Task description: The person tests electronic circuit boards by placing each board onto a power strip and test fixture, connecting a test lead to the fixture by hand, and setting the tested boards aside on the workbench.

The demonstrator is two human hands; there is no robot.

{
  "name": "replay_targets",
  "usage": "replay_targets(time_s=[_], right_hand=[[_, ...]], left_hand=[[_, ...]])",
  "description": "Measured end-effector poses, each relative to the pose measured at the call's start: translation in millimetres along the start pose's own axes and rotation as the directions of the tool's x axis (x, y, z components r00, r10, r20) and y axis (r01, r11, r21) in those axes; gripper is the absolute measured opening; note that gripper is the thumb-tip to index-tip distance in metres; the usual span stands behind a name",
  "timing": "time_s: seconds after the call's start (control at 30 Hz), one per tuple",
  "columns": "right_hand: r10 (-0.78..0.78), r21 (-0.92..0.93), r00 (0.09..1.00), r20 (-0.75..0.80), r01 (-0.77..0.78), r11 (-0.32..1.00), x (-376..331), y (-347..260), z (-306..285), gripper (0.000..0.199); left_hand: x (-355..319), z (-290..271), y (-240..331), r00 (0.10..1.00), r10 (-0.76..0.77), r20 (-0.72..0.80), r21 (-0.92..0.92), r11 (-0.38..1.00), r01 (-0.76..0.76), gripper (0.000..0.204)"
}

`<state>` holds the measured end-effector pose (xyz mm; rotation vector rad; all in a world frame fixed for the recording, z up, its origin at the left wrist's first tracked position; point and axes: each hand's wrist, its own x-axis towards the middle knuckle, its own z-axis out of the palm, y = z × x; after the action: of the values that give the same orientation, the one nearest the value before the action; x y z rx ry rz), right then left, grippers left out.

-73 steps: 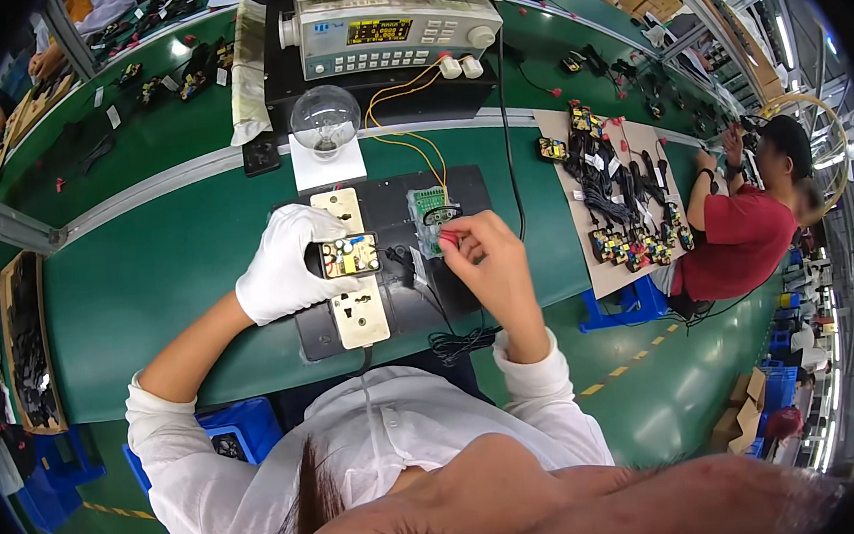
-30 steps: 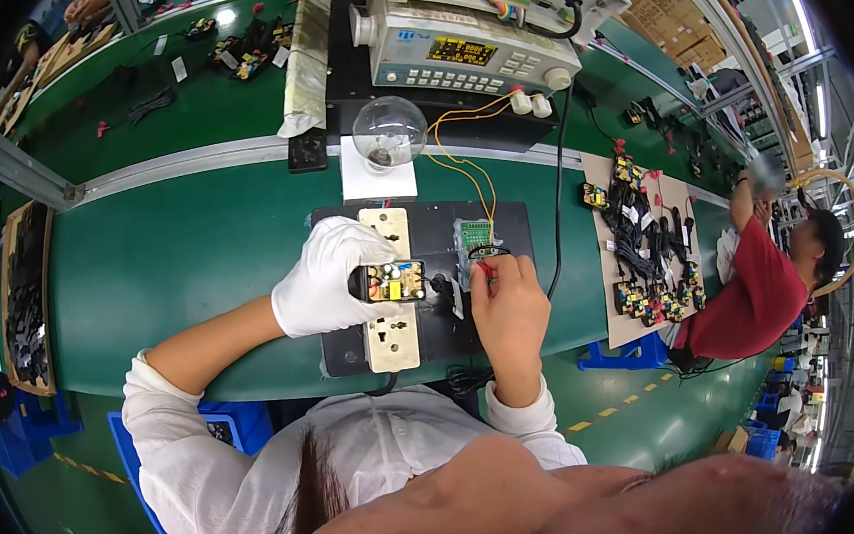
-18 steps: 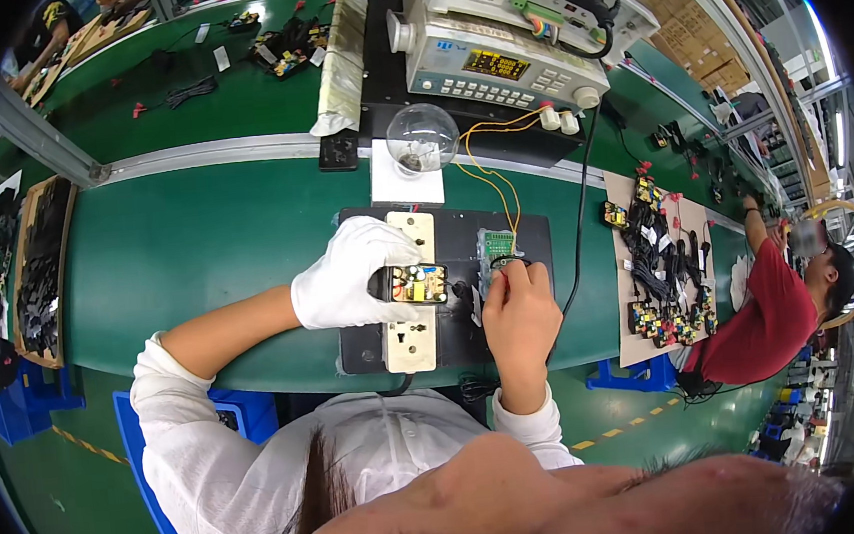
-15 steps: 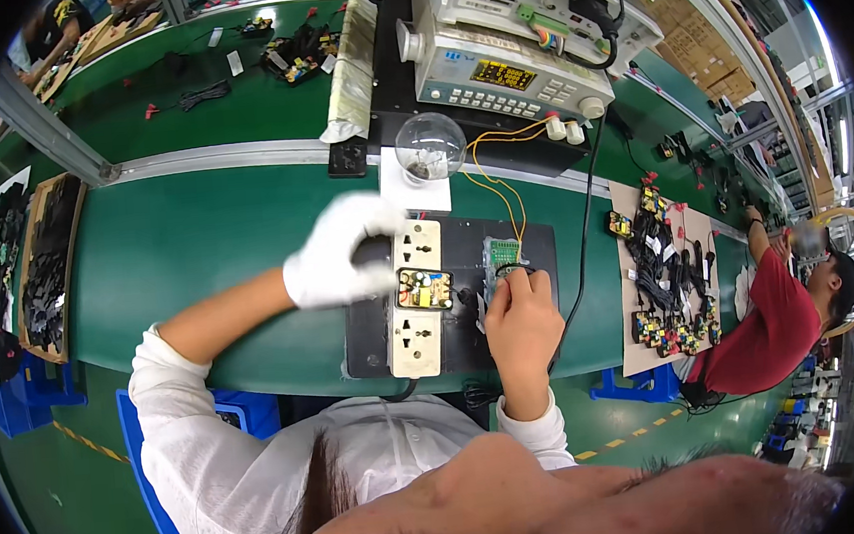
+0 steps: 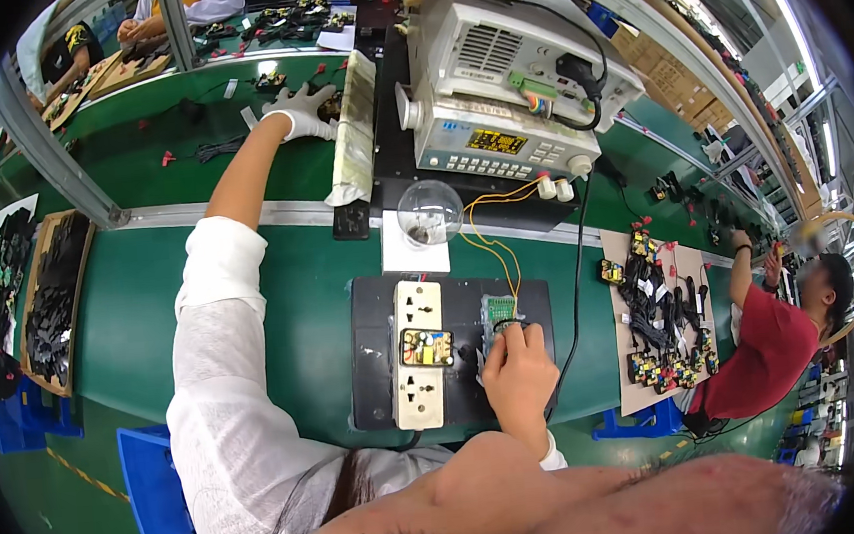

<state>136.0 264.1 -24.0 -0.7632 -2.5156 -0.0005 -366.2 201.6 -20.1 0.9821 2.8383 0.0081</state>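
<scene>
My left hand [image 5: 303, 114], in a white glove, reaches over the metal rail to the far bench. Its fingers are spread over a small pile of circuit boards [image 5: 330, 106], touching or just above it. My bare right hand [image 5: 519, 372] has its fingers closed on a black cable end [image 5: 508, 324] at a small green board [image 5: 499, 309]; the fingertips partly hide it. Between the two arms, a yellow-and-black circuit board [image 5: 426, 348] in an open black case lies across the white power strip [image 5: 421, 393]. Both green board and strip sit on a black base plate [image 5: 373, 351].
A glass bulb [image 5: 430, 212] stands on a white block behind the strip, with yellow wires running right. Stacked test instruments [image 5: 492, 141] stand beyond. At right, cardboard [image 5: 647, 390] carries several boards with cables, near a person in red [image 5: 765, 351]. A tray of black parts [image 5: 53, 296] is far left.
My left hand has left the circuit board on the power strip and moved forward to the pile on the far bench. My right hand stays at the green board. The view has tilted up.
</scene>
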Motion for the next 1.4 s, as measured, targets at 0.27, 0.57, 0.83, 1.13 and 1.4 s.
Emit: replay_targets(time_s=[0.27,0.57,0.83,1.13,1.4], right_hand=[[0.008,0.022,1.0,-0.004,-0.008,1.0,0,0,0,0.009],[0.027,-0.014,0.999,0.019,-0.027,1.0,-1,-2,-1,0.01],[0.035,0.007,0.999,0.0,-0.035,0.999,0,-3,0,0.009],[-0.031,-0.067,0.999,-0.009,0.03,0.997,-3,-6,-1,0.011],[-0.022,-0.005,0.999,-0.035,0.022,1.0,-8,-3,0,0.007]], left_hand=[[6,-10,6,0.997,0.016,-0.069,-0.064,0.998,-0.02,0.08],[42,-2,-11,0.98,0.153,-0.125,0.025,0.988,-0.152,0.076],[39,0,-11,0.987,0.04,-0.154,-0.006,0.999,-0.041,0.068],[31,3,0,0.991,-0.052,-0.126,0.021,0.998,0.055,0.041],[3,10,-5,0.993,-0.04,-0.113,0.02,0.999,0.043,0.038]])
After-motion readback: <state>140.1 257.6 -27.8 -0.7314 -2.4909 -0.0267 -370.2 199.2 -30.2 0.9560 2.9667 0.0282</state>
